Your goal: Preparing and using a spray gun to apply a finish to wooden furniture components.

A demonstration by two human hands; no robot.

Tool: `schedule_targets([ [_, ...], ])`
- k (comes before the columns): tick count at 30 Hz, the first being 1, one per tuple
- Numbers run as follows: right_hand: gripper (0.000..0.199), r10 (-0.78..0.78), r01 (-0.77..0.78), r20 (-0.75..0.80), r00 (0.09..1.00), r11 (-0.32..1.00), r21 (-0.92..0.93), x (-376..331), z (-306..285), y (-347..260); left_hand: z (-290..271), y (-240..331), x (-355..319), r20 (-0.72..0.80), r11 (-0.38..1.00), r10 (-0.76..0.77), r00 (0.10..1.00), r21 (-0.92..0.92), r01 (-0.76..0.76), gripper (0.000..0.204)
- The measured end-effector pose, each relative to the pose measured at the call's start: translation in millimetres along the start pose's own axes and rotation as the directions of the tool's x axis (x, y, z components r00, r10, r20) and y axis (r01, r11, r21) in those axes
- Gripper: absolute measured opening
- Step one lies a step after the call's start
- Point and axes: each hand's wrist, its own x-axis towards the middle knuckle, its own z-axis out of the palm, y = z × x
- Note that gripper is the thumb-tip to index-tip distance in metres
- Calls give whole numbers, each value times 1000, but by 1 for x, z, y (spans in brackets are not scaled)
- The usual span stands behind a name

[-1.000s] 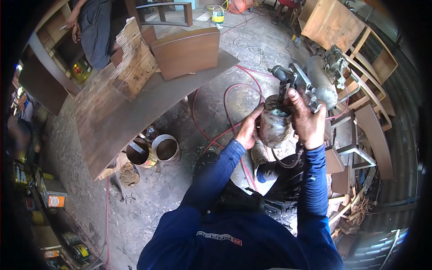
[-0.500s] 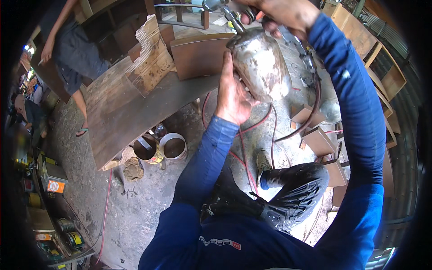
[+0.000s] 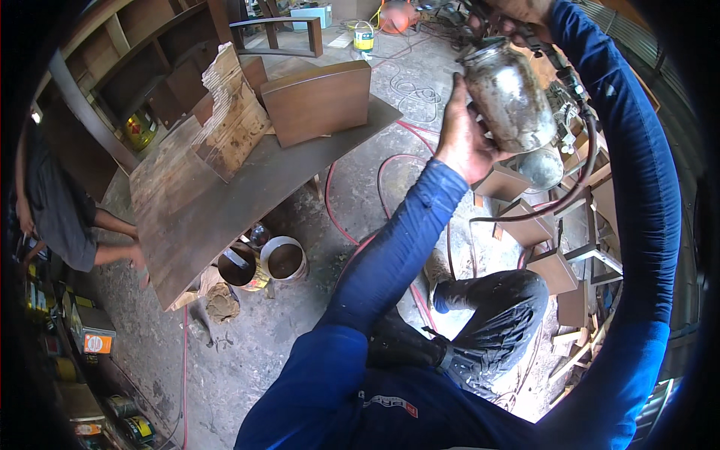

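My left hand [image 3: 466,139] cups a stained metal paint cup [image 3: 516,97] from below and the side, its thumb lying along the near wall. The cup is tilted, with its threaded neck toward the top of the view. Above it, my right hand [image 3: 519,10] is closed around a spray gun [image 3: 535,43], mostly hidden by the fingers and the picture's edge. I cannot tell whether cup and gun are joined. A dark air hose [image 3: 591,142] hangs from the gun's fitting and loops down to the floor.
A dark wooden panel [image 3: 255,202] at left carries a brown drawer-like piece [image 3: 319,105] and torn cardboard [image 3: 229,120]. Two buckets [image 3: 304,266] of brown liquid stand beside it. Wooden parts [image 3: 551,270] lie at right, red hoses [image 3: 330,202] cross the floor, and another person [image 3: 60,202] is far left.
Both my hands have moved right with the cup and spray gun as the view turned. The gun has slipped mostly out of sight at the top. The other person has shifted toward the left edge.
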Motion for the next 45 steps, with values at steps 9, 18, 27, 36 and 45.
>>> schedule_targets([
  [9,55,-280,267,155,947,959,98,5,9,-38,8,41,-58,-137,925,334,933,236,-297,92],
  [18,59,-110,118,178,978,993,-30,20,19,-33,-7,23,-33,-123,975,215,969,84,-206,101],
  [27,57,-422,363,168,891,884,294,13,2,8,2,7,-12,-86,994,88,992,76,-81,100],
  [36,51,-549,523,79,832,824,216,15,63,-87,-19,84,-105,-282,920,367,887,252,-300,87],
  [45,47,-7,-14,158,987,991,130,-32,-8,-20,14,5,-45,-85,988,126,988,104,-117,91],
])
